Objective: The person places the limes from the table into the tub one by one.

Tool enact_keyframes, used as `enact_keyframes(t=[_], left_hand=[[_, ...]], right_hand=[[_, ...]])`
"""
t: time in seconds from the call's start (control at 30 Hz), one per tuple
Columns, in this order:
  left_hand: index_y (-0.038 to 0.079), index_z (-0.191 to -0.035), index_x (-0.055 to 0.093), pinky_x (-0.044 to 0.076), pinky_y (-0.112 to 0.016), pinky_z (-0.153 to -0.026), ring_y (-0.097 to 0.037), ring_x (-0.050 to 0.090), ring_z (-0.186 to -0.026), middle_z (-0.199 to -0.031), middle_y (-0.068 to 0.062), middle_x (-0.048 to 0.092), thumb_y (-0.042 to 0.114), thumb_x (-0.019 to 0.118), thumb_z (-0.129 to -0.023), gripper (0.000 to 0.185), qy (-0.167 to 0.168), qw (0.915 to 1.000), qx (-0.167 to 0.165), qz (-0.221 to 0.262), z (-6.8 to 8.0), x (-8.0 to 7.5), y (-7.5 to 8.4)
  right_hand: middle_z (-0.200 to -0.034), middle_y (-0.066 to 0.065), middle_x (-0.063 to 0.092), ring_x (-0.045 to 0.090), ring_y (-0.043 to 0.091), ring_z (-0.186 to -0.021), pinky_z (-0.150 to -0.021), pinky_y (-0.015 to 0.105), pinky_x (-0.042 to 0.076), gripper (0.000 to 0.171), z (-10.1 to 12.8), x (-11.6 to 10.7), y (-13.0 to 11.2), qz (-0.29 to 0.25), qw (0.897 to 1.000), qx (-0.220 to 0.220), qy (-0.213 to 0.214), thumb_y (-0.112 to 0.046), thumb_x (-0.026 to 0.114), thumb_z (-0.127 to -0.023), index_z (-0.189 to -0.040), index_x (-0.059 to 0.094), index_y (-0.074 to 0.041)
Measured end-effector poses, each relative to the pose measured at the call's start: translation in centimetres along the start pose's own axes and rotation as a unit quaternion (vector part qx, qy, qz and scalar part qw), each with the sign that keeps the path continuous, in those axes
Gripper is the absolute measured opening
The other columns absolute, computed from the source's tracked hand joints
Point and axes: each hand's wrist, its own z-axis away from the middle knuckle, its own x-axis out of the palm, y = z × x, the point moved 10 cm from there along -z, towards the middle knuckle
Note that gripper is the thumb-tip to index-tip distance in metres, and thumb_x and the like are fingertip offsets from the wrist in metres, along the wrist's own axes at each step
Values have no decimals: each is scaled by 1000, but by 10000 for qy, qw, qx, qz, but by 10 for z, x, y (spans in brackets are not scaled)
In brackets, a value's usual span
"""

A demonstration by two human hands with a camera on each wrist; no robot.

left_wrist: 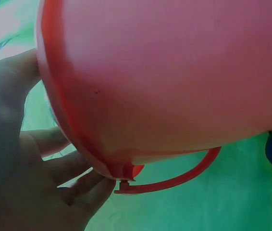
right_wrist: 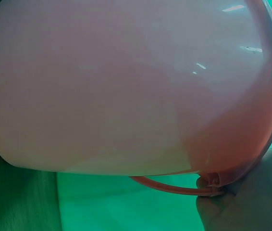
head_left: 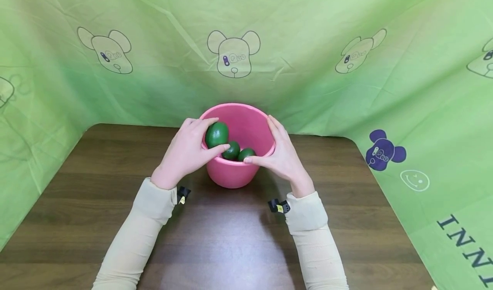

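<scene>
A pink bucket [head_left: 231, 174] stands on the brown table, and its wall fills the left wrist view [left_wrist: 174, 77] and the right wrist view [right_wrist: 126, 86]. My left hand [head_left: 188, 150] grips a dark green avocado [head_left: 217, 134] over the bucket's left rim. Two more avocados [head_left: 232, 150] [head_left: 246, 154] lie inside the bucket. My right hand [head_left: 283, 155] rests on the bucket's right rim, fingers fairly straight along the edge and thumb on the near rim. The bucket's thin handle [left_wrist: 174, 180] hangs down the outside, also visible in the right wrist view [right_wrist: 174, 186].
The wooden table [head_left: 215, 238] reaches to my near side, with rounded far corners. A green cloth printed with bear faces [head_left: 233, 54] hangs behind and on both sides, close behind the bucket.
</scene>
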Motion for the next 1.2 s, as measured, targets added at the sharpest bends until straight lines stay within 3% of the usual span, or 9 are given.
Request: enact_keyframes(t=[0.17, 0.33, 0.53, 0.8, 1.07, 1.2], left_hand=[[10, -146, 55, 49, -42, -90, -26, 48, -120, -141, -5, 57, 57, 75, -87, 78, -65, 9999, -39, -81, 2, 4, -2], [10, -146, 55, 48, -43, -96, -27, 47, -126, -143, -5, 56, 56, 75, -88, 77, 48, 9999, 49, -124, 4, 2, -3], [10, -149, 52, 43, -46, -105, -27, 42, -135, -152, -7, 48, 56, 73, -89, 78, 104, 9998, 50, -150, 7, -1, -6], [12, -152, 50, 37, -50, -112, -26, 36, -143, -156, -6, 43, 57, 72, -90, 80, 246, 9997, -37, -75, 12, -7, -13], [14, -152, 51, 36, -56, -111, -29, 35, -145, -157, -10, 42, 61, 69, -90, 80, 430, 9989, -168, -77, 19, -17, -30], [12, -153, 48, 31, -56, -114, -32, 33, -146, -159, -9, 39, 63, 67, -90, 83, 417, 9987, -275, -94, 23, -20, -41]], right_hand=[[-165, -8, 21, 24, 20, -147, -111, 54, 35, 121, 1, 0, 0, 31, 10000, 6, 2, -50, 93, -67, -163, 25, -22], [-164, -10, 21, 24, 19, -147, -110, 54, 36, 120, 1, 2, 0, 15, 10000, 1, -6, -47, 94, -68, -163, 25, -23], [-165, -7, 22, 24, 19, -147, -110, 53, 36, 122, 0, 2, -1, 45, 10000, -47, 1, -54, 92, -67, -163, 25, -22], [-166, -3, 20, 21, 19, -149, -112, 55, 34, 121, -1, 3, -1, 84, 9999, -112, -6, -46, 94, -68, -163, 24, -18], [-168, -14, 11, -3, 11, -153, -118, 59, 17, 118, 1, 2, 0, 85, 9995, -293, -15, -55, 86, -75, -165, 17, -23], [-168, -10, 15, 1, 14, -154, -120, 57, 13, 104, 4, -5, 0, -157, 9984, -504, 211, -51, 80, -84, -164, 22, -22]])
